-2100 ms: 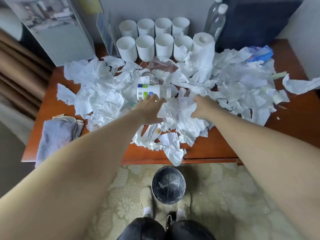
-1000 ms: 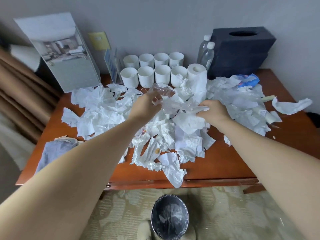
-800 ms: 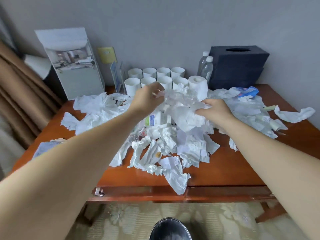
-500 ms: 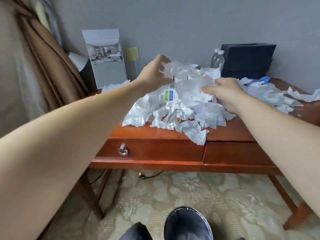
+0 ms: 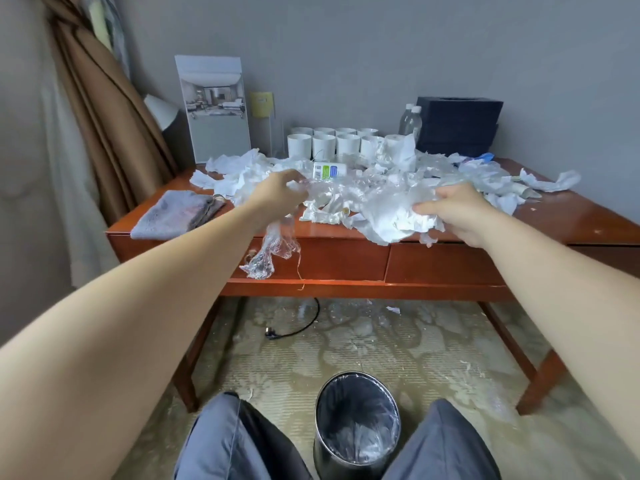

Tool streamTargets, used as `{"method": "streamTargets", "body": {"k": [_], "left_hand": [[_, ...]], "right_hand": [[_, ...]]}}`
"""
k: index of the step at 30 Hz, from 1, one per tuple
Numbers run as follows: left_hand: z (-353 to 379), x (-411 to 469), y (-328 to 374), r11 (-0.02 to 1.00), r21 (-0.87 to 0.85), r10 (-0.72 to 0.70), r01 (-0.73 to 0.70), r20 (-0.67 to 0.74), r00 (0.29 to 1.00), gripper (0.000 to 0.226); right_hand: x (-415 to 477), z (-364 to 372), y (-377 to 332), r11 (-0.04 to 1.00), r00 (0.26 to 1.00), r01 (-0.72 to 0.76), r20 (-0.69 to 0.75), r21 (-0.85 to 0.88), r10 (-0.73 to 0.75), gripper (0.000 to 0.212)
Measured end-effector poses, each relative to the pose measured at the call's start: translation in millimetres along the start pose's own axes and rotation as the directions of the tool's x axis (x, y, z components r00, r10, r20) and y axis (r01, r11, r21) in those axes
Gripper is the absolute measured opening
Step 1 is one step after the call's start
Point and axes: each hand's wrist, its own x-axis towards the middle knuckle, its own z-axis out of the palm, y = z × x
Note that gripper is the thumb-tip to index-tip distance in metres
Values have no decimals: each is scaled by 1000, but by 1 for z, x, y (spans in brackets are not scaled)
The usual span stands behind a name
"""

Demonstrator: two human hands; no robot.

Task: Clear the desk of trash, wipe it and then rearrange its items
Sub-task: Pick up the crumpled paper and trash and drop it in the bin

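Barely started: my left hand (image 5: 281, 192) clutches clear plastic wrap (image 5: 273, 247) dangling past the desk (image 5: 568, 220) edge, my right hand (image 5: 457, 213) grips crumpled paper (image 5: 388, 211), the trash bin (image 5: 356, 374) stands below, litter covers the desktop, and wiping and rearranging remain.

L forearm (image 5: 145, 306) & R forearm (image 5: 561, 292) bare; grey-blue trousers (image 5: 221, 445), darker along inner L leg

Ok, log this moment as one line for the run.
phase: clearing trash | left hand: grips clear plastic wrap | right hand: grips crumpled paper | bin: on floor, lined | desk: littered
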Motion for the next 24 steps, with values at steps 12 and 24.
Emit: {"method": "streamTargets", "body": {"k": [12, 24], "left_hand": [[137, -76, -97, 962, -138, -212, 238, 178, 961, 21], [303, -86, -204, 709, -252, -551, 659, 386, 740, 13]], "right_hand": [[-70, 25, 148, 900, 977, -207, -29, -383, 213, 21], [-48, 94, 307, 684, 925, -329, -77, -650, 372, 34]]}}
